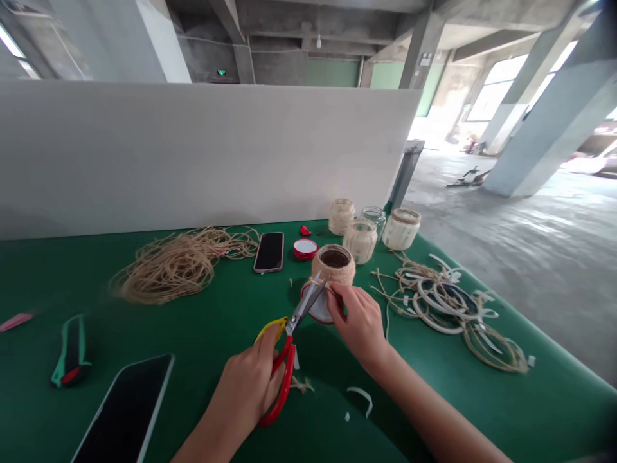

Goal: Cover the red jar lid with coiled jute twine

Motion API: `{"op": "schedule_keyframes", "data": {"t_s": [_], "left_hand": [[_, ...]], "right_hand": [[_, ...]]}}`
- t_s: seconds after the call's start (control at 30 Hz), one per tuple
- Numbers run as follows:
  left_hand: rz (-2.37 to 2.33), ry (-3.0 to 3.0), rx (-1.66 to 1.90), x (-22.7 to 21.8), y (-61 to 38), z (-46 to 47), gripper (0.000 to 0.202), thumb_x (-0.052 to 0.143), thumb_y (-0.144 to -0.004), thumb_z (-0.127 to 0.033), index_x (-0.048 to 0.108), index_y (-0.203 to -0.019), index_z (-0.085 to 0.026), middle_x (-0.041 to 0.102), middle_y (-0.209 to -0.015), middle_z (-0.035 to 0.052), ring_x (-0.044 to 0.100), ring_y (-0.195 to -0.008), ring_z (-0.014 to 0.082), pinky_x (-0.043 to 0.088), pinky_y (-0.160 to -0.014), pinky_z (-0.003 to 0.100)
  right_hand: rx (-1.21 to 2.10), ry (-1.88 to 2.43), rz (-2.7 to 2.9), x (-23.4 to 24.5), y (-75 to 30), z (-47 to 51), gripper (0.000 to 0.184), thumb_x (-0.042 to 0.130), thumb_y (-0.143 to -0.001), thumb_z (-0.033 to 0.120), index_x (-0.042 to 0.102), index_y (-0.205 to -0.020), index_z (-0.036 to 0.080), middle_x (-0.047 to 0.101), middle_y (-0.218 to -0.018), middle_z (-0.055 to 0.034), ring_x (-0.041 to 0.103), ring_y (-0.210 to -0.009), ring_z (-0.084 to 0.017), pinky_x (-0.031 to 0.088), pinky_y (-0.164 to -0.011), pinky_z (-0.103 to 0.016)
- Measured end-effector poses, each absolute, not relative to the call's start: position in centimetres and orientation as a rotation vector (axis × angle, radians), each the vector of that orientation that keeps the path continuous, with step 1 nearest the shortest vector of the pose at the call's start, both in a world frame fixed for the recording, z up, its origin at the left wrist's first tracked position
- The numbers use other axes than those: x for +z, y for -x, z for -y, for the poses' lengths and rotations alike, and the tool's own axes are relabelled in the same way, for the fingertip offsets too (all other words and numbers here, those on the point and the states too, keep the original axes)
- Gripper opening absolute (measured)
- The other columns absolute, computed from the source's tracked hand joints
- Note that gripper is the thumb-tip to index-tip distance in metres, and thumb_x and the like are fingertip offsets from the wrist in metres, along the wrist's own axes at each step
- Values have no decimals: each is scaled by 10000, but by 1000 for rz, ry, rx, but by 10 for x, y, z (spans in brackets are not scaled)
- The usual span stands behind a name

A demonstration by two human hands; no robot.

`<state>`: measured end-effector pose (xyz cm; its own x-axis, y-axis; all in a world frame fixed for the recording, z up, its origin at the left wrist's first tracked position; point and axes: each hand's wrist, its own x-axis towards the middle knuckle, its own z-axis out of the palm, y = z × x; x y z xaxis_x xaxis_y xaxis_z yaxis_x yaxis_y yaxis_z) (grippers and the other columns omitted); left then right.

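Left hand (248,386): clenched around red-handled scissors (284,379), open blades (303,308) beside the jar.
Right hand (357,321): grasping twine-wrapped glass jar (333,265), at 12 o'clock.
Risk: blades closing near those fingers (337,292) could nick them.

I'm in a bare industrial hall. Concrete pillars (554,109), a raw concrete floor (511,270) and a white partition (193,154) stand beyond my green tabletop (202,347).

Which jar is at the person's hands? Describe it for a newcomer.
On the green table, find the group of glass jars near the far edge. The one you want is the twine-wrapped jar sitting in front of them, just above the left hand. Only this jar has the scissors in the right hand reaching it.
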<state>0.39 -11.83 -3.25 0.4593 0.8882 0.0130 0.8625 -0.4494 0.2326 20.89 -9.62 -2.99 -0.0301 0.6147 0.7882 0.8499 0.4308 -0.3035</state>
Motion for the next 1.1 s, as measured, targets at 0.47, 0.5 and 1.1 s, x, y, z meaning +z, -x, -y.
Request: {"op": "schedule_keyframes", "data": {"t_s": [0.47, 0.5, 1.1], "left_hand": [[-1480, -2529, 403, -38, -5, 119, 361, 318, -857, -259, 416, -1191, -162, 684, -801, 73, 661, -614, 195, 464, -501, 243], [-1478, -2514, 407, -37, -6, 119, 358, 322, -856, -260, 416, -1190, -168, 684, -789, 67, 661, -613, 193, 464, -503, 241], [-1519, -2205, 557, -35, 0, 113, 264, 379, -834, -330, 478, -1050, -217, 677, -770, 49, 650, -656, 195, 465, -558, 245]], "right_hand": [[-334, 1262, 1808, -32, -205, 97, 157, 452, -868, 192, 593, -915, 142, 659, -736, -62, 600, -648, -162, 451, -637, -280], [-333, 1263, 1810, -32, -205, 98, 162, 447, -870, 195, 594, -915, 144, 660, -736, -62, 601, -649, -161, 452, -637, -280], [-297, 1258, 1815, -32, -205, 99, 157, 449, -868, 199, 595, -895, 150, 646, -719, -58, 602, -662, -162, 450, -642, -274]]}}
